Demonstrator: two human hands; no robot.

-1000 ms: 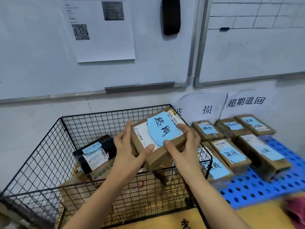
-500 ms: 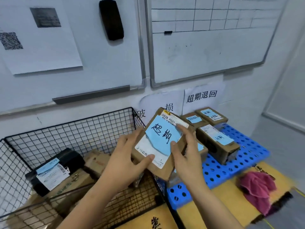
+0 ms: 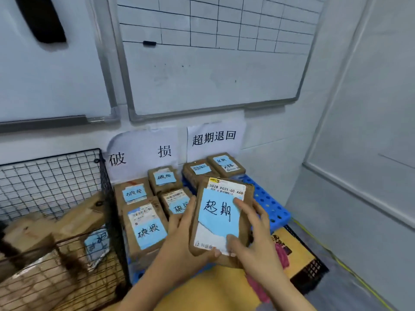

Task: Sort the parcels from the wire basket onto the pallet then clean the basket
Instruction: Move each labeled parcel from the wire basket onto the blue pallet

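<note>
The parcel [image 3: 244, 223] you hold carries a blue note [image 3: 219, 212] reading 超期 and a shipping label [image 3: 226, 190] reading 502B P021-00 A68. Before you, the left wall sign [image 3: 139, 153] reads 破损; the right wall sign [image 3: 213, 138] reads 超期退回.

Place: a parcel sorting corner, likely a courier depot's back room.
Walls: gridded whiteboard [image 3: 213, 75]; paper signs [image 3: 214, 138] reading 破损 and 超期退回.
Stock: brown parcels [image 3: 146, 230] with shipping labels and blue handwritten notes, grouped below the signs on a blue pallet [image 3: 269, 198].
Bin: wire basket [image 3: 51, 173] beside it — more parcels inside.
</note>
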